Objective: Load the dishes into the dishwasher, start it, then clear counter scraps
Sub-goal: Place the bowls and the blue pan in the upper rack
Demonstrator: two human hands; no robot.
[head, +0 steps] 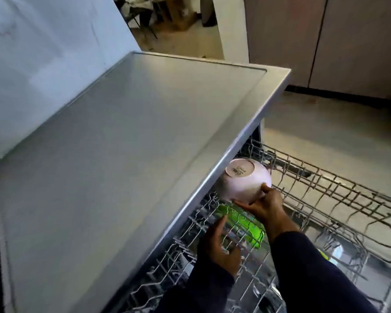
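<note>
The right hand (261, 205) holds a pale pink bowl (246, 181) upside down, thumb on its outer wall and fingers curled under the rim, just right of centre in the frame. The bowl's foot ring with a printed label faces up, and it sits against the front edge of the grey desk (122, 143) that fills the left and middle of the frame. Below the bowl the pulled-out upper rack (325, 193) of the dishwasher stretches toward the right edge. The left hand (219, 242), lower centre, reaches into the wire tines with fingers loosely extended, gripping nothing I can make out. A bright green dish (246, 227) lies in the rack between the two hands. Both sleeves are dark.
</note>
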